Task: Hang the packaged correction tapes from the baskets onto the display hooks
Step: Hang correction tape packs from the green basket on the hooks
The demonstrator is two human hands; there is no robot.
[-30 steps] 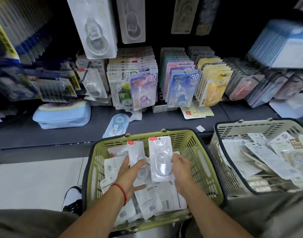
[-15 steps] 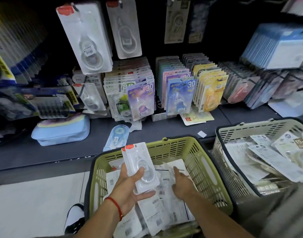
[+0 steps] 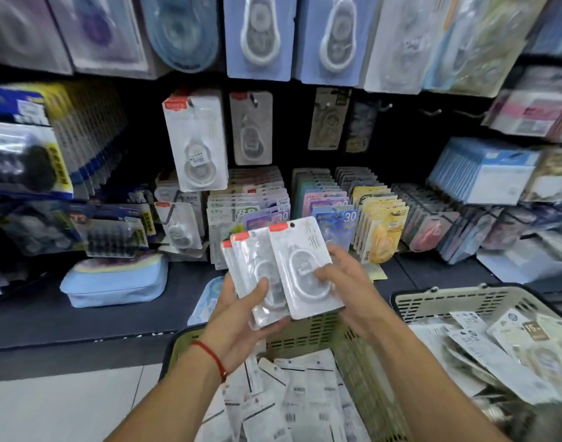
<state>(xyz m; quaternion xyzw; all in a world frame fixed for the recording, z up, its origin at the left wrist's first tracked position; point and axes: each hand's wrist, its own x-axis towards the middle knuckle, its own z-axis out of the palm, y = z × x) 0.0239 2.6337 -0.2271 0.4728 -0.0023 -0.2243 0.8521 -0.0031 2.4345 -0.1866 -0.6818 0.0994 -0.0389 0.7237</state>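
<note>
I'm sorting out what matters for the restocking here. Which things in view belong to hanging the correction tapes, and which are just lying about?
Belongs to the job:
- fanned packs held in the left hand
- front pack gripped by the right hand
- green basket and grey basket, both holding packs
- hanging white pack

Just lying about:
- blue pouch
- yellow packs

Green basket (image 3: 308,334) left of grey basket (image 3: 439,306).
</note>
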